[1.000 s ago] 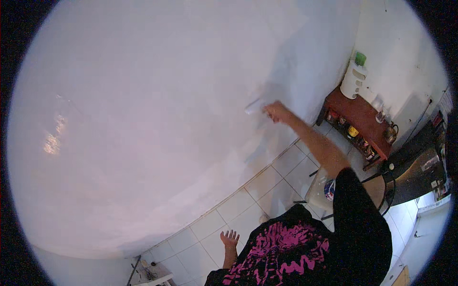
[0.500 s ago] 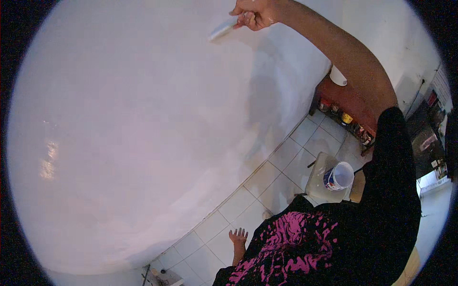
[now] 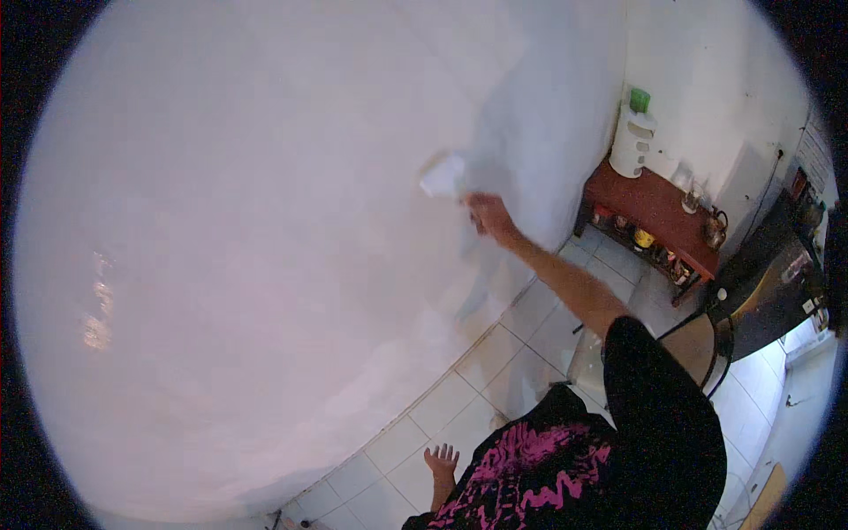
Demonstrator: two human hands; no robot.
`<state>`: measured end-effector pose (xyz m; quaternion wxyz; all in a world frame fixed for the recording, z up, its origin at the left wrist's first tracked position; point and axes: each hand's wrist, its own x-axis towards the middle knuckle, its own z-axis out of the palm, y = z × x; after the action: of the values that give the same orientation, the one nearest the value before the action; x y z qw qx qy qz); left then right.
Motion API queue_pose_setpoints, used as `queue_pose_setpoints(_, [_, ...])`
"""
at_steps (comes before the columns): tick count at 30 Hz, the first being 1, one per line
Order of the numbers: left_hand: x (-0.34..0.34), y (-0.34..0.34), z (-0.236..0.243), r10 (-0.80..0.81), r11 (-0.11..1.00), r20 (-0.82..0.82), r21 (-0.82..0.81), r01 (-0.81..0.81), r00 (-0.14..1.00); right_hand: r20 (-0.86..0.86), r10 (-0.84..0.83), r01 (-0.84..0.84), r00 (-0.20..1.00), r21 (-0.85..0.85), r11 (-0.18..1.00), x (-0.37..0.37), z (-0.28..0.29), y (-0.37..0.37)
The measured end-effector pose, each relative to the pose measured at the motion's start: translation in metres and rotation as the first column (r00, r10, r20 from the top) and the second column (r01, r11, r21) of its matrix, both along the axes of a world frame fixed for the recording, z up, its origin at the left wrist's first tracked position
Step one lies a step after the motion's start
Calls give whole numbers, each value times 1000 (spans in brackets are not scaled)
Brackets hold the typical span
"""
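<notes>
My right hand, blurred by motion, grips a white flat tool against or just in front of the large white wall; whether the tool touches it, I cannot tell. A soft shadow surrounds that hand and tool. My left hand hangs low at my side over the tiled floor, fingers spread, holding nothing. My black shirt with pink print fills the bottom middle. Behind my right arm stands a pale chair seat, mostly hidden.
In the right corner a reddish wooden table bears a white dispenser with green top and a metal kettle; assorted containers fill its shelf. A black chair and dark appliance stand nearer, right of my arm.
My right hand swung high up the wall half a second ago and has come back down with the tool. The bucket seen then on the pale seat is now hidden. My left hand stays spread.
</notes>
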<state>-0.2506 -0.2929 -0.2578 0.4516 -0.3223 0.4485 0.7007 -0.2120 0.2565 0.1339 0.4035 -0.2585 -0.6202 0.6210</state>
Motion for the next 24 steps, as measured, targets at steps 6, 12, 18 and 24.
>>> queue_pose_setpoints(6, [7,-24,-8,24,996,42,80,-27,999,259,177,-188,950,20,982,28,-114,40])
queue_pose_setpoints(12, [7,-33,-18,25,998,90,-55,-20,996,795,347,-658,497,85,748,-12,31,146])
queue_pose_setpoints(18, [13,-10,-3,15,1000,61,3,-15,998,457,549,-123,700,-680,723,-16,234,113])
queue_pose_setpoints(24, [26,6,4,-52,999,47,-2,52,998,383,375,-202,844,-420,885,34,305,59])
